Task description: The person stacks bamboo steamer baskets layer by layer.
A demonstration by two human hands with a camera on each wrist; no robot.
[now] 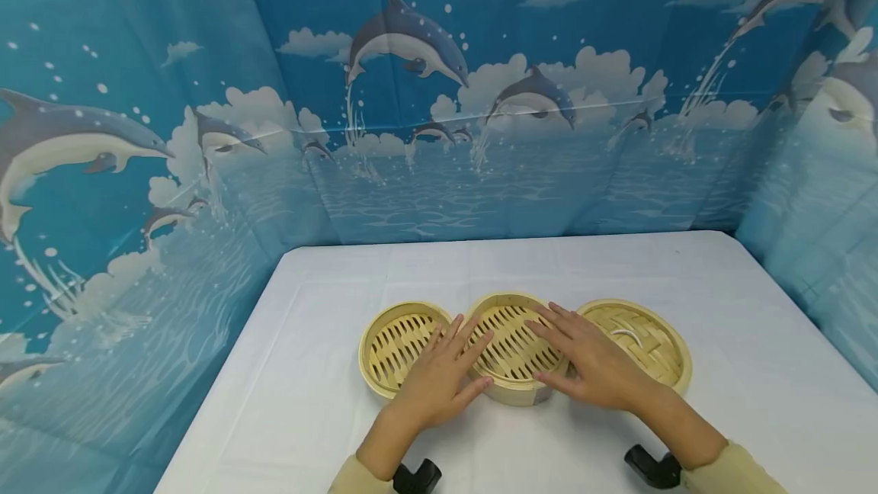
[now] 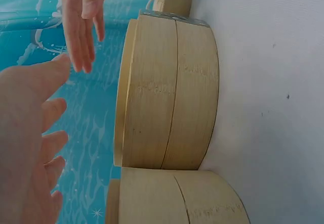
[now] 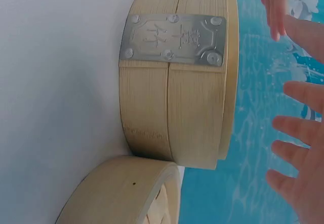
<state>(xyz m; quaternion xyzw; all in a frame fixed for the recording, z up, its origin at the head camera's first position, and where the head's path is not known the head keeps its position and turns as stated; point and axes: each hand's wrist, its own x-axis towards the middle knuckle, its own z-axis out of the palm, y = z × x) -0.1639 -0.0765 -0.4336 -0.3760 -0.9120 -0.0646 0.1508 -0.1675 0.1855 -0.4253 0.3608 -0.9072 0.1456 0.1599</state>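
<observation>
Middle steamer (image 1: 514, 343) sits on the bench (image 1: 274, 410) between the left steamer (image 1: 398, 353) and the lid (image 1: 661, 341). Left hand (image 1: 439, 376) and right hand (image 1: 600, 360) hover above, grips spread wide, holding nothing. We'd guess it's light, stiff, not slippery; we'd squeeze the wall (image 1: 519, 396) from both sides.

The right hand (image 3: 304, 148) has its fingers spread, the left hand (image 3: 276, 6) showing past its thumb. Across a gap from the right hand's fingertips, a bamboo steamer (image 3: 195, 113) with a riveted metal plate (image 3: 174, 39) stands on the white desk (image 3: 61, 82); toward the little-finger side sits a woven-topped lid (image 3: 121, 193). Blue cloth (image 3: 248, 138) hangs behind both hands.
</observation>
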